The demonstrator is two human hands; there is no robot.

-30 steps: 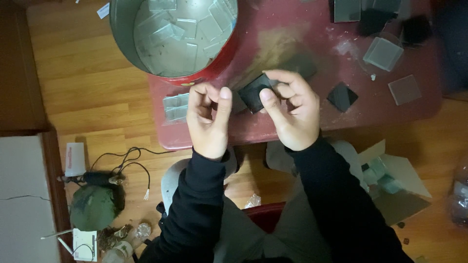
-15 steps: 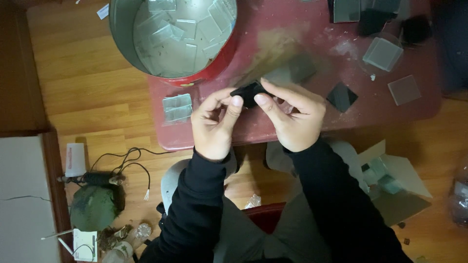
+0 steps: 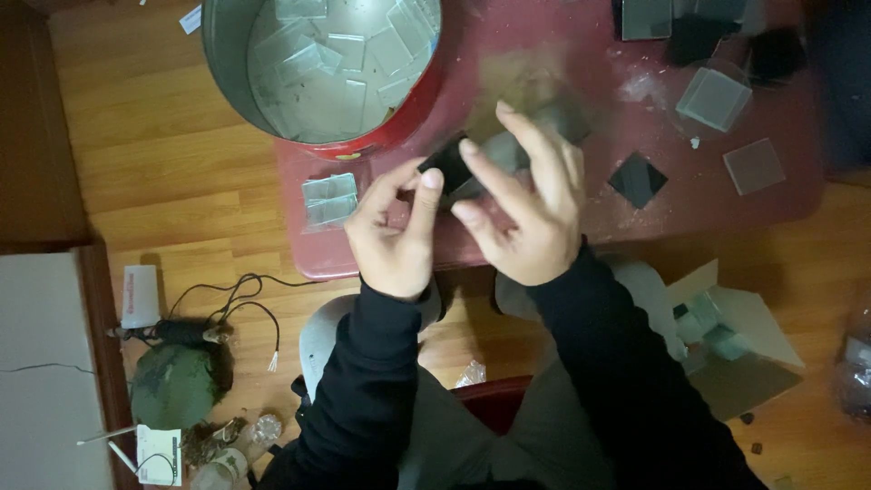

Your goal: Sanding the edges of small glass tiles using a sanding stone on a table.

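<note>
My left hand (image 3: 392,231) pinches the corner of a small black square tile (image 3: 447,161) over the red table (image 3: 544,73). My right hand (image 3: 526,204) is beside it with fingers spread, touching a grey translucent film (image 3: 508,150) at the tile's edge. Both hands hover above the table's front half. A small stack of clear glass squares (image 3: 328,198) lies just left of my left hand. Another black tile (image 3: 637,179) lies on the table to the right.
A big round metal tin (image 3: 236,82) with several clear glass squares stands at the back left of the table. More clear and dark squares (image 3: 717,98) lie at the back right. An open cardboard box (image 3: 726,318), cables (image 3: 227,304) and a green object (image 3: 172,386) sit on the wooden floor.
The black tile has turned from flat in both hands to held by my left hand alone. My right hand has opened and lifted, pulling a grey film off the tile.
</note>
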